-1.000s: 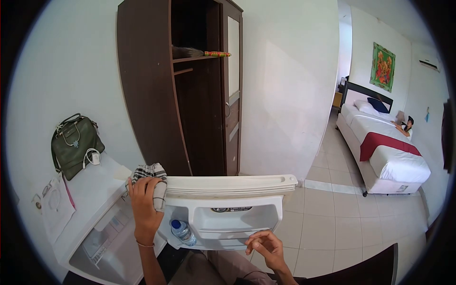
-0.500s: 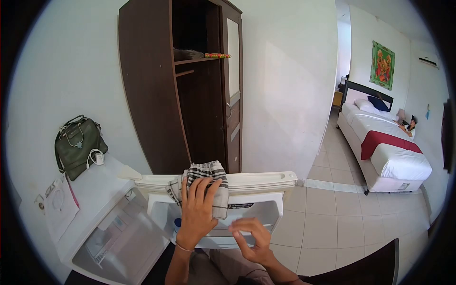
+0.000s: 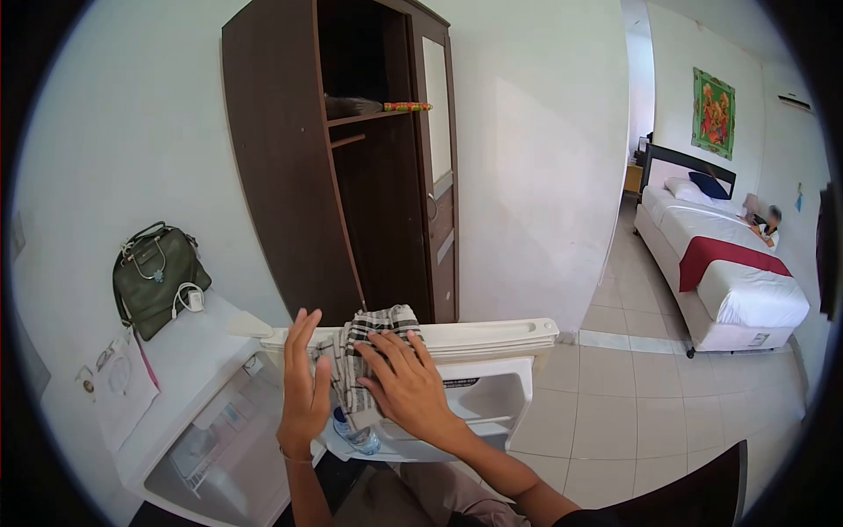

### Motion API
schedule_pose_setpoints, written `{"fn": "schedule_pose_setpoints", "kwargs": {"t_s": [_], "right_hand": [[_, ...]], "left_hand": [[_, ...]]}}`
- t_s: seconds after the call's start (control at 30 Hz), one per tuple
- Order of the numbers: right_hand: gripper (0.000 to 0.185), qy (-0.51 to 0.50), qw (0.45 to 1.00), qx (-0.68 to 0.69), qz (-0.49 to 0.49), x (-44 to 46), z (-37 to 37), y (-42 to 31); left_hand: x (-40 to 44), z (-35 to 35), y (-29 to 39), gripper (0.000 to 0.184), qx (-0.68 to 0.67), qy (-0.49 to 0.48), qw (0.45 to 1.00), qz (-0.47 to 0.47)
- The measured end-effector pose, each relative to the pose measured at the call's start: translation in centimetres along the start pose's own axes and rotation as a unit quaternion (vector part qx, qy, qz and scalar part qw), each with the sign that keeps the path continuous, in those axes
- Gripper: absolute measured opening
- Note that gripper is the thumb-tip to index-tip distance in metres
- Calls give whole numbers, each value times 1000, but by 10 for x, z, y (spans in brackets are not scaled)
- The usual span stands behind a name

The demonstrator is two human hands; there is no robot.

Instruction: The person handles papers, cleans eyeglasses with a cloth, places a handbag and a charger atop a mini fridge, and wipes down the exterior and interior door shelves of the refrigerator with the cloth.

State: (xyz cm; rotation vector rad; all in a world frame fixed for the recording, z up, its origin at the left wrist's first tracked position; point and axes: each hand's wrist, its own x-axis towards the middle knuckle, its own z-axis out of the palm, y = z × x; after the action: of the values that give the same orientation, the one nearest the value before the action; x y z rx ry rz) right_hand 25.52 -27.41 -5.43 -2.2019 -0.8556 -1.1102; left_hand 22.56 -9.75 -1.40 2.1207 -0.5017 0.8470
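Note:
A black-and-white checked cloth (image 3: 354,369) hangs over the top edge of the open fridge door (image 3: 474,341). My right hand (image 3: 406,386) holds it against the door, with the fingers bent over the fabric and the thumb to the left. Just left of the cloth, my left hand (image 3: 305,386) is raised with straight fingers, holding nothing. Below the cloth, a clear bottle with a blue cap (image 3: 358,439) stands in the door shelf. The fridge interior (image 3: 241,448) is visible at lower left.
On the fridge top are a green handbag (image 3: 158,277), a white charger (image 3: 193,300) and a paper sheet (image 3: 123,386). An open dark wardrobe (image 3: 290,158) stands behind the door. At right, a person lies by the bed (image 3: 760,299); a dark panel (image 3: 685,487) is at lower right.
My left hand has let go of the cloth and moved left, its fingers now straight. My right hand has come up onto the cloth, which has shifted left. The bottle shows more.

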Motion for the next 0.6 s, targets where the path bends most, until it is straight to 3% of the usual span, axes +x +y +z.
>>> {"fn": "schedule_pose_setpoints", "kwargs": {"t_s": [0.03,0.2,0.3,0.47,0.6], "right_hand": [[49,-2,1000,4,1,0,-1,1],[47,16,1000,-20,8,-11,-21,14],[48,36,998,-34,36,-21,-39,23],[44,78,988,-50,127,-32,-68,41],[45,93,984,-54,140,-25,-64,40]], "left_hand": [[7,1,1,47,67,4,997,32],[7,16,-35,51,168,-92,981,37],[5,28,-37,52,196,-24,978,61],[3,38,-37,55,207,-2,977,50],[4,41,-38,56,212,11,976,49]]}}
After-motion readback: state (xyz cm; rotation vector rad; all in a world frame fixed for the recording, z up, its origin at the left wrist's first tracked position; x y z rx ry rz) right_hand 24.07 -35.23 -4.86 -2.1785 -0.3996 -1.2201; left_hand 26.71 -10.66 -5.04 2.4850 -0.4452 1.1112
